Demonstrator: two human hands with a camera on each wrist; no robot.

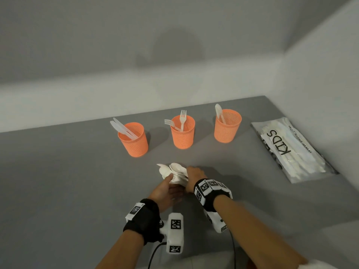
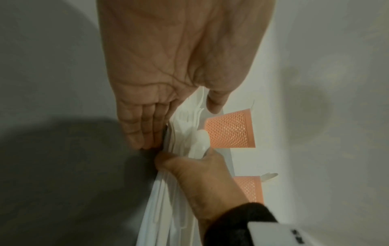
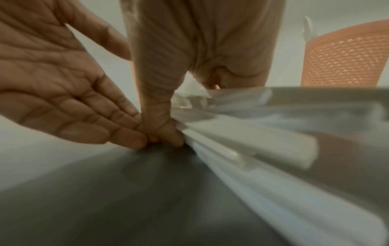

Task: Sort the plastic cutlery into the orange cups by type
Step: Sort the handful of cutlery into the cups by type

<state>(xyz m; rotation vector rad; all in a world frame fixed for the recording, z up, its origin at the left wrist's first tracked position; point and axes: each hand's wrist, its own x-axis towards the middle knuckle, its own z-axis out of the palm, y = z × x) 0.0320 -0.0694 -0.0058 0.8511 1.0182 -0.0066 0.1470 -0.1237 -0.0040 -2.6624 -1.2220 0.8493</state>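
Note:
Three orange mesh cups stand in a row on the grey table: the left cup [image 1: 134, 139] holds knives, the middle cup [image 1: 183, 135] forks, the right cup [image 1: 227, 127] spoons. In front of them a mixed bundle of white plastic cutlery [image 1: 174, 170] lies low over the table. My right hand [image 1: 194, 175] grips this bundle [image 2: 183, 129] from above, fingers curled round it. My left hand [image 1: 169, 189] lies alongside with straight fingers [image 3: 126, 138] touching the right hand's fingertips, thumb resting by the spoon heads. The handles [image 3: 252, 141] run back under the right wrist.
A clear plastic bag printed "KIDS" [image 1: 289, 150], with more white cutlery inside, lies at the right by the wall. The table's far edge meets a pale wall behind the cups. Bare grey tabletop [image 1: 68, 181] spreads to the left.

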